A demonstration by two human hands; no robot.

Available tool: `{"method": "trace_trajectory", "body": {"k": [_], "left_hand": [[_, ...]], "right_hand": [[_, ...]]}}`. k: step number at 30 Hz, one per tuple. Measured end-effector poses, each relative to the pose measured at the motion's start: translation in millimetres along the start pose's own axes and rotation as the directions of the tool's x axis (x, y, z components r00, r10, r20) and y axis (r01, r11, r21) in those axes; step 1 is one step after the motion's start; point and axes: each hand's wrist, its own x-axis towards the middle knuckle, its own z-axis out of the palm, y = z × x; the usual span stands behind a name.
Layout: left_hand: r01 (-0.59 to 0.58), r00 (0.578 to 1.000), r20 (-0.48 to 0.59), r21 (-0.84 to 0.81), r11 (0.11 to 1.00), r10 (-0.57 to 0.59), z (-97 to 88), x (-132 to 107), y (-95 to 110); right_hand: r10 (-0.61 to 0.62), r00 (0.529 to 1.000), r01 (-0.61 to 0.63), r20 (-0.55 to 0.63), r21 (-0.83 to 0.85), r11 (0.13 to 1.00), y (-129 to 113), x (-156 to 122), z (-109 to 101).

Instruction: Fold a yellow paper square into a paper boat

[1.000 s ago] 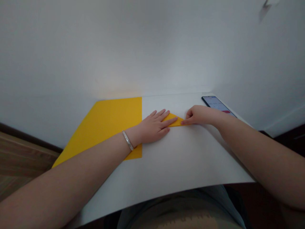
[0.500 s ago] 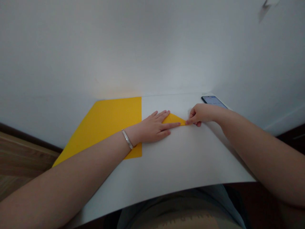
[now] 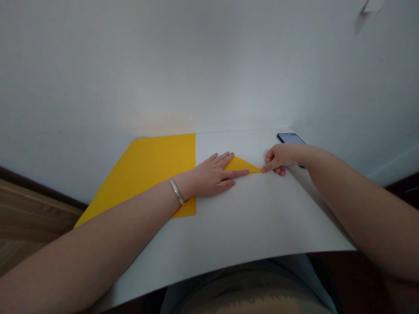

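A piece of folded yellow paper (image 3: 238,163) lies on the white table, its visible part narrowing to a point at the right. My left hand (image 3: 214,175) lies flat over its left part, fingers spread and the index finger stretched along the near edge. That hand hides the rest of the paper's outline. At the pointed right tip, my right hand (image 3: 276,160) is curled closed, with thumb and finger on the tip. How much paper sits between those fingers is hidden.
A large yellow sheet (image 3: 157,159) covers the left of the white table (image 3: 248,222), partly under my left forearm. A phone (image 3: 291,138) lies at the back right, behind my right wrist. The wall (image 3: 209,65) rises directly behind the table.
My right hand has slid a little to the right, out to the paper's tip, and more of the point shows. The left hand stays in place on the paper.
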Motion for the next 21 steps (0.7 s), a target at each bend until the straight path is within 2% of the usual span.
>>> {"method": "trace_trajectory", "body": {"k": [4, 7, 11, 13, 17, 21], "left_hand": [[0.002, 1.0, 0.006, -0.003, 1.0, -0.002, -0.6, 0, 0], [0.006, 1.0, 0.002, 0.002, 1.0, -0.006, 0.2, 0, -1], [0.013, 1.0, -0.016, 0.02, 1.0, -0.012, 1.2, 2, 0], [0.034, 0.999, -0.023, 0.026, 0.999, -0.034, 1.5, 2, 0], [0.079, 0.997, -0.008, 0.034, 0.996, -0.079, 1.9, 3, 2], [0.07, 0.997, -0.016, 0.04, 0.997, -0.07, 1.8, 4, 3]], "right_hand": [[-0.041, 0.999, 0.04, 0.032, 0.044, 0.998, 8, 1, -1], [-0.123, 0.992, 0.124, -0.013, 0.093, 0.988, 7, 1, 2], [-0.258, 0.962, 0.266, -0.092, 0.093, 0.959, -5, 0, 12], [-0.229, 0.961, 0.238, -0.154, 0.043, 0.97, -11, 1, 16], [-0.207, 0.971, 0.212, -0.118, 0.03, 0.977, -16, 4, 16], [-0.141, 0.979, 0.129, -0.144, -0.088, 0.988, -22, 3, 14]]}}
